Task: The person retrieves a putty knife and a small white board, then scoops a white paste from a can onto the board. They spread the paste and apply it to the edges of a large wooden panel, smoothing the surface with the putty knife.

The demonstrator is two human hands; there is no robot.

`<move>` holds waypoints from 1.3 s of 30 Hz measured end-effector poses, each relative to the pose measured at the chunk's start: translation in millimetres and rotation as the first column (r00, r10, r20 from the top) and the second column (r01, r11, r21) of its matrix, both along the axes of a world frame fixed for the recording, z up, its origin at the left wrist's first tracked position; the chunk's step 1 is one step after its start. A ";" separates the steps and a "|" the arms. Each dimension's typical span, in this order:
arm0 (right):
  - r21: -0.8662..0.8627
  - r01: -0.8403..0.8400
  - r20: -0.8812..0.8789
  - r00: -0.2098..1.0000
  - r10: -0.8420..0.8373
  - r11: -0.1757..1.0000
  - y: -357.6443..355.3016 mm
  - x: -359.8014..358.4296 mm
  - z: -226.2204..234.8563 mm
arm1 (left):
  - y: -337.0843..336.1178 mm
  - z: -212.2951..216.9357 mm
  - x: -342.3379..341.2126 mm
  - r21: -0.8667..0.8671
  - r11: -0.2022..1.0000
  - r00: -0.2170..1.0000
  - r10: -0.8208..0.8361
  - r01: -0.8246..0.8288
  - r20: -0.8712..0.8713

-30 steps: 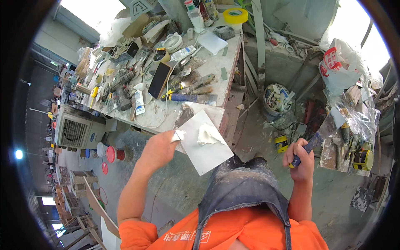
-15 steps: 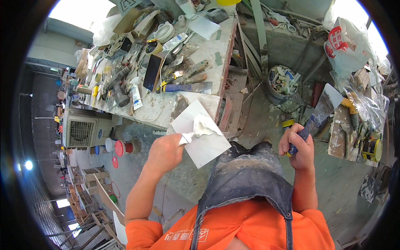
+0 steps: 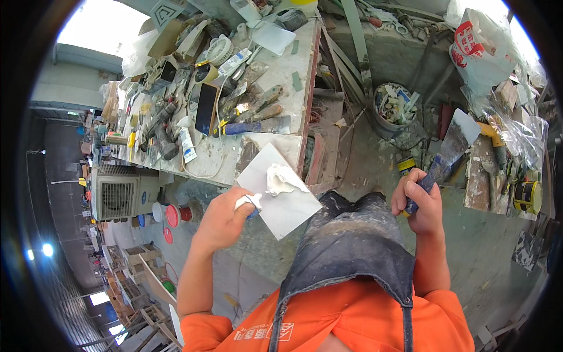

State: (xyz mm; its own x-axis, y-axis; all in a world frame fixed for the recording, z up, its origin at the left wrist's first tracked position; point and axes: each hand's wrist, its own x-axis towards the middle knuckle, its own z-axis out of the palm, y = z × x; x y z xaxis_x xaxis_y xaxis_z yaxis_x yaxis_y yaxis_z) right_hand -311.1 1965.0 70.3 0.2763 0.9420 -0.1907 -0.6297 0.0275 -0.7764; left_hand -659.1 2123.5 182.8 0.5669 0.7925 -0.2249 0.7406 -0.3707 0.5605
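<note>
A square white slab (image 3: 281, 214) lies over the near corner of the workbench, partly overhanging its edge. On top of it sits a mound of white paste (image 3: 282, 179). My left hand (image 3: 221, 220) is closed around a small white tube with a blue end (image 3: 248, 203), just left of the slab and apart from the paste. Most of the tube is hidden in my fingers. My right hand (image 3: 417, 202) grips the dark blue handle of a putty knife (image 3: 450, 149), held out to the right with its wide, stained metal blade pointing up and away.
Tools, tubes and a phone (image 3: 207, 108) crowd the workbench (image 3: 281, 73), with another blue-handled scraper (image 3: 258, 127) near the slab. A bucket of scraps (image 3: 396, 111) stands beyond my legs. At right, a side board (image 3: 487, 182) carries tools, plastic bags and a yellow tape roll (image 3: 528, 196).
My left hand has drawn slightly left with the tube, away from the paste, and the tube's blue end now shows. The right hand still holds the putty knife. The view has shifted a little.
</note>
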 end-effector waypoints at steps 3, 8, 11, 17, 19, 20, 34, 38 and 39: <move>-0.004 -0.001 0.006 1.000 0.001 1.000 -1.2 -1.3 0.3 | 4.8 -3.5 -8.1 -0.148 0.987 0.998 0.061 -0.057 0.019; -0.014 0.005 0.004 1.000 -0.005 1.000 -3.5 -1.6 -2.0 | 8.0 -14.7 -12.3 -0.374 0.916 0.963 0.215 -0.142 0.162; -0.021 0.015 -0.005 1.000 -0.016 1.000 -5.1 -1.4 -2.0 | 9.0 -23.6 -12.1 -0.430 0.890 0.934 0.272 -0.152 0.232; -0.057 0.033 0.036 0.999 -0.031 0.998 -4.3 -2.7 -0.4 | 11.8 -29.1 -9.6 -0.479 0.864 0.916 0.310 -0.159 0.255; -0.053 0.030 0.030 0.999 -0.029 0.998 -4.3 -2.1 -0.2 | 12.1 -31.2 -9.7 -0.483 0.861 0.910 0.319 -0.161 0.265; -0.050 0.028 0.028 0.999 -0.027 0.998 -4.4 -1.8 -0.2 | 12.4 -30.9 -8.9 -0.489 0.857 0.907 0.325 -0.162 0.269; -0.179 -0.105 0.152 0.979 0.133 0.978 -4.5 -0.5 -0.8 | 15.8 -28.1 -2.3 -0.525 0.825 0.888 0.383 -0.206 0.254; -0.188 -0.109 0.151 0.979 0.138 0.976 -7.2 -0.6 -3.2 | 13.7 -23.5 -0.3 -0.480 0.848 0.944 0.312 -0.224 0.111; -0.194 -0.110 0.151 0.979 0.140 0.975 -7.8 -0.6 -3.0 | 12.6 -24.0 -2.1 -0.456 0.861 0.965 0.262 -0.228 0.014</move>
State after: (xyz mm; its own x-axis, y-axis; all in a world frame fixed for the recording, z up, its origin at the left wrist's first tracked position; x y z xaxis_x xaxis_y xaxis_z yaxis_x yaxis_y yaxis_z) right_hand -311.7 1957.2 67.2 0.2003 0.9238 -0.3262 -0.4841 -0.1961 -0.8527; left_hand -661.2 2136.1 158.8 0.3961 0.7326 -0.5535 0.7254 0.1198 0.6778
